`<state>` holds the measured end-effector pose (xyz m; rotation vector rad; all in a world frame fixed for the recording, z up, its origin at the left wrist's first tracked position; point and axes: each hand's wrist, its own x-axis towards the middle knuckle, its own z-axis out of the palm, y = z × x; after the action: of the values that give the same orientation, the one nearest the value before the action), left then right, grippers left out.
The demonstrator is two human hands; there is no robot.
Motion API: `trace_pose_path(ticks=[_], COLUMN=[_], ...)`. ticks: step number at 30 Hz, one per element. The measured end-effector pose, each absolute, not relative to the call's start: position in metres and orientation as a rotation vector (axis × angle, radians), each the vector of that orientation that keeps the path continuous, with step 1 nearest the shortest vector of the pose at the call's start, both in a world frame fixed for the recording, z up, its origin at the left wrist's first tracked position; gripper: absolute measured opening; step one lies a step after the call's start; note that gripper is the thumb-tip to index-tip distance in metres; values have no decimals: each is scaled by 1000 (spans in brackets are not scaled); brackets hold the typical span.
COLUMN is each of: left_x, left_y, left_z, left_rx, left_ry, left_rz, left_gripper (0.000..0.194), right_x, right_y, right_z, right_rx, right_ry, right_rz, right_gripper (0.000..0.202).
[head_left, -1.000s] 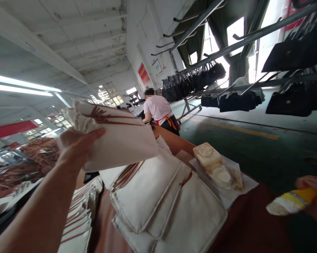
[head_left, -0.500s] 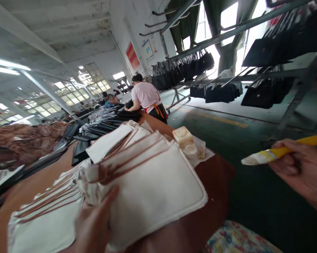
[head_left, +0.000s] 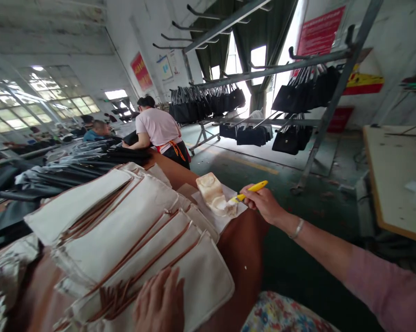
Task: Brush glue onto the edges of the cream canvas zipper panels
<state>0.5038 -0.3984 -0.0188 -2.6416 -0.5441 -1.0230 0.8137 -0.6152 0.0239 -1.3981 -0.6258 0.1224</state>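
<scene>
My right hand (head_left: 263,203) grips a yellow-handled paintbrush (head_left: 252,189). The white bristles reach the lower end of a cream-coloured container (head_left: 213,192) lying on white paper (head_left: 240,208); whether they go inside I cannot make out. My left hand (head_left: 161,297) rests on the nearest of several cream fabric pieces (head_left: 203,272), fingers stretched out and lying flat. Brown strips (head_left: 114,299) edge these overlapping pieces and bunch up just left of that hand. More cream pieces (head_left: 86,198) are fanned out behind, on the brown tabletop (head_left: 242,258).
A co-worker (head_left: 157,129) in a pink top leans over the far end of the table, near stacked black pieces (head_left: 66,168). Black bags (head_left: 294,94) hang from a metal rack (head_left: 320,138). At right stands a pale table (head_left: 398,180). Patterned cloth (head_left: 280,313) shows below.
My right hand has brought the brush from the right side to the container. My left hand has let go of the raised cream piece, which now lies flat under it. The view has swung right.
</scene>
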Motion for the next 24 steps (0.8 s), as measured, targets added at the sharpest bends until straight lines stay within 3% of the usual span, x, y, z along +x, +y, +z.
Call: trace_pose_path(ticks=[4, 8, 11, 24], left_x=[561, 588, 596, 574], left_y=[-419, -421, -420, -435], left_z=[-15, -1, 7, 43], left_rx=[-2788, -2778, -2796, -3007], left_ry=[-482, -715, -772, -792], left_rz=[-623, -437, -339, -227], left_gripper=[32, 29, 21, 16], right_x=[844, 859, 866, 826], right_y=[-564, -534, -528, -609], right_z=[11, 0, -1, -1], right_rx=[-1685, -1797, -1849, -1649], right_ry=[-871, -975, -1010, -1488], right_rz=[-2, -36, -74, -182], right_gripper=[29, 12, 12, 18])
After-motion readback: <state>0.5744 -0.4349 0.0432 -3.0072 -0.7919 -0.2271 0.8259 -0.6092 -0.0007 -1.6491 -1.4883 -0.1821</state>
